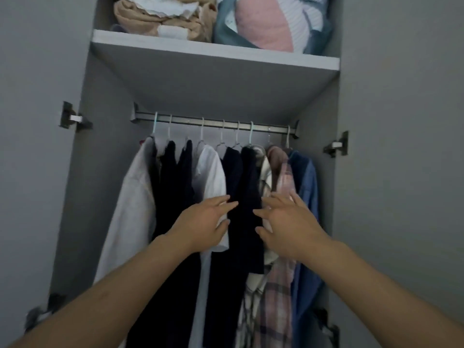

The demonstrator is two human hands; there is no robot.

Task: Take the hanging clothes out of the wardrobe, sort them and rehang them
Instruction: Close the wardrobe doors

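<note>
— Where are the clothes [226, 197] sitting?

— They are hanging inside the open wardrobe [100, 146], on hangers along the rail [216, 123], which is running left to right; each garment is dropping lengthwise straight down.

— And the hands?

— The left hand [204, 222] is lying loose-fingered against a white shirt [211, 179]. The right hand [288, 222] is spreading its fingers by the dark garment [247, 197], gripping nothing.

Head view: we look from our own head, forward and slightly upward into the open wardrobe [82, 197].
Nearness: we stand close, our forearms reaching in from the bottom edge.
Reach: rail [216, 123] mid-frame, upper shelf [216, 50] near the top.
</note>
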